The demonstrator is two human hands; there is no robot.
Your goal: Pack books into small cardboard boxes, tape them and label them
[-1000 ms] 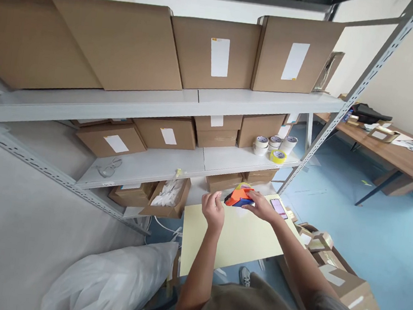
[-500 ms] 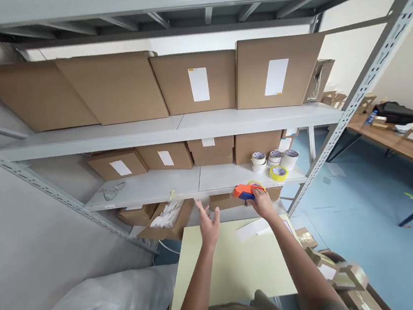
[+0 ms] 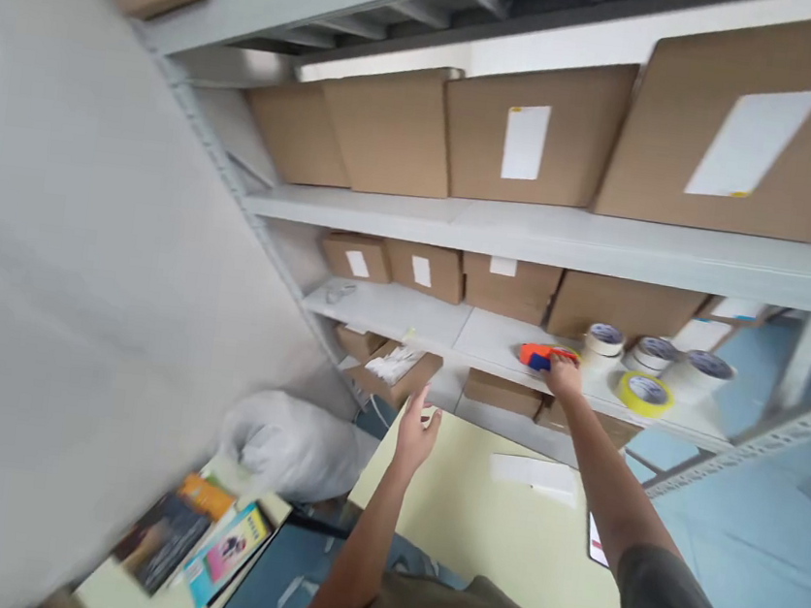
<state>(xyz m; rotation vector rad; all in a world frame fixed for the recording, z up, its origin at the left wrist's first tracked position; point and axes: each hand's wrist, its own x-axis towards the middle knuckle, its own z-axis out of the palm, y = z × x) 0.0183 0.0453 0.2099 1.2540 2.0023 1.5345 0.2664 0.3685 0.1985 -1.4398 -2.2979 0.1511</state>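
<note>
My right hand [image 3: 564, 375] is closed around an orange and blue tape dispenser [image 3: 535, 356] at the front edge of the middle shelf [image 3: 419, 317]. A roll of yellow tape shows partly behind my fingers. Above the near edge of the pale yellow table [image 3: 460, 505], my left hand [image 3: 416, 432] is raised with its fingers apart and nothing in it. Just right of the dispenser stand white tape rolls [image 3: 601, 349] and a yellow tape roll [image 3: 645, 394]. White paper strips [image 3: 533, 475] lie on the table below my right forearm.
Cardboard boxes [image 3: 531, 162] line the shelves. An open box of white material [image 3: 398, 371] sits on the lower shelf. At the left are a white bag [image 3: 297, 448] and colourful booklets [image 3: 229, 552]. A phone [image 3: 596, 540] lies by the table's right edge.
The view has swung left, bringing the wall and booklets into sight. My right hand now has the tape dispenser closer to the shelf and the white tape rolls. My left hand stays raised.
</note>
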